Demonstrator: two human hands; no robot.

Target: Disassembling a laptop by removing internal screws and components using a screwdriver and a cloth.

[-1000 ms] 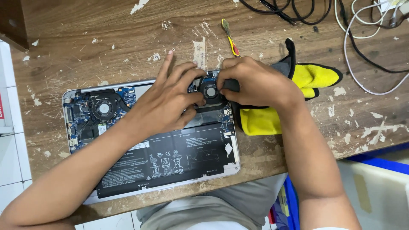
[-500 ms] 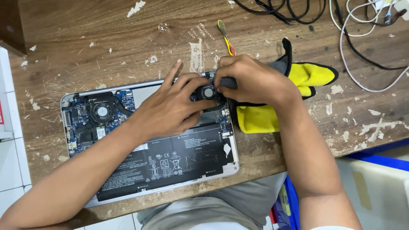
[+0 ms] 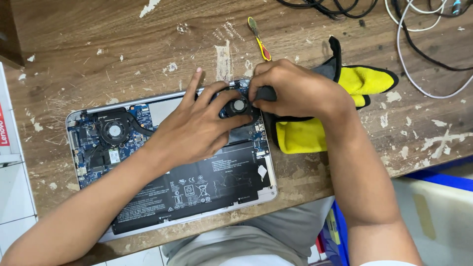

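While the left hand (image 3: 197, 130) is lying flat, bracing the opened silver laptop (image 3: 167, 170), the right hand (image 3: 290, 91) is pinching a dark tool handle (image 3: 266, 93) over the small round black fan (image 3: 238, 105). The fan is likely proving light and fragile, so gripping it by the rim seems safest.

We see few labelled things. A white box (image 3: 9, 148) sits at the far left edge of the view, beside the wooden bench, w/ a red strip label (image 3: 3, 132) running down its side; only a slice shows. Inside the opened laptop, the long black battery (image 3: 197, 189) carries white printed markings & small symbol icons across its face, too small to tell apart. A small white sticker (image 3: 261, 171), roughly diamond-shaped, sits near the battery's right end. On the blue circuit board at left, a small pale square label (image 3: 114, 156) sits just below the round fan. No screens or signs in view.
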